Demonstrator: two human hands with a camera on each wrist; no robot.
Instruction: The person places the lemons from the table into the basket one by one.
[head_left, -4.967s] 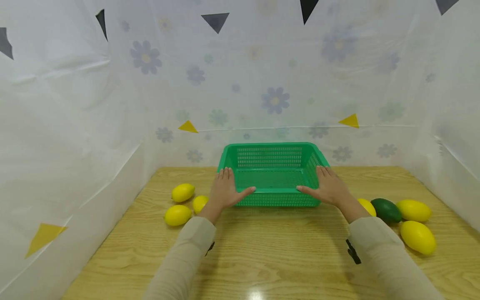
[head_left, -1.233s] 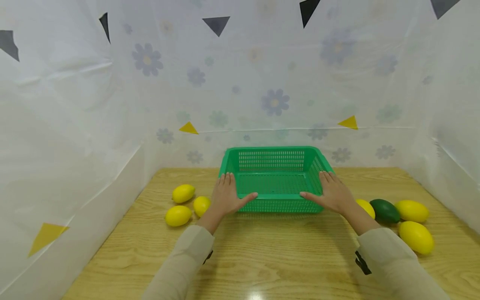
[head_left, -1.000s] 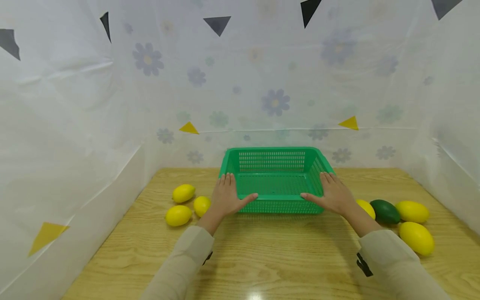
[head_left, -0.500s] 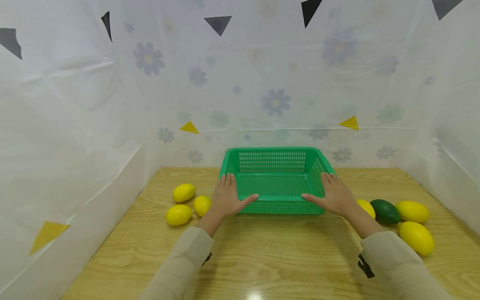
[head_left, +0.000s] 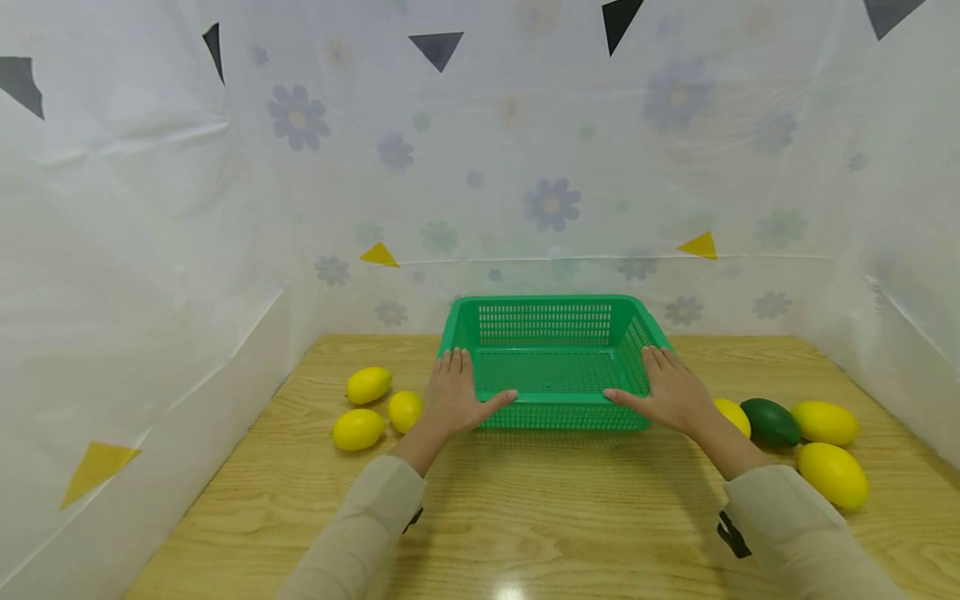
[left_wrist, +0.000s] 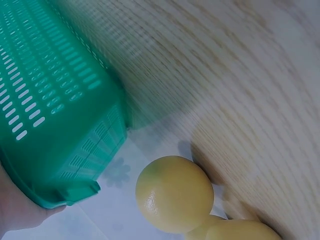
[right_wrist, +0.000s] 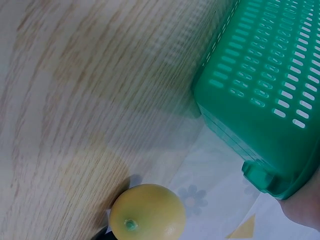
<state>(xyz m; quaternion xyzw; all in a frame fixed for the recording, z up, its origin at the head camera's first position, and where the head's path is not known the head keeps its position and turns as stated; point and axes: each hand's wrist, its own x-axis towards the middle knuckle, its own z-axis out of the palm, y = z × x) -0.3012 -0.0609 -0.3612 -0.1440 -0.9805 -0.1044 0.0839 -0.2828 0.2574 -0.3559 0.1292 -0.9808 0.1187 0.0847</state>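
A green plastic basket (head_left: 566, 397) with slotted walls stands on the wooden table, with nothing inside it. At its near left corner rests my left hand (head_left: 453, 398), fingers extended over the side and thumb along the front rim. The right hand (head_left: 672, 392) mirrors it on the near right corner, thumb spread inward. In the left wrist view, part of the left hand (left_wrist: 20, 210) touches the rim from outside. Only a bit of the right hand (right_wrist: 302, 205) shows below the rim in the right wrist view. Both hands look flat and straight-fingered.
Three lemons, one of them a nearby lemon (head_left: 406, 412), lie left of the basket. On the right are several more, including a large lemon (head_left: 832, 475), beside a dark green oval fruit (head_left: 769, 422). A flower-patterned white sheet (head_left: 551, 167) hangs behind the table (head_left: 540, 517).
Compared with five seconds ago, the basket and both hands sit slightly nearer to me. Over the last second the basket has crept only a little closer. The fruits stay put.
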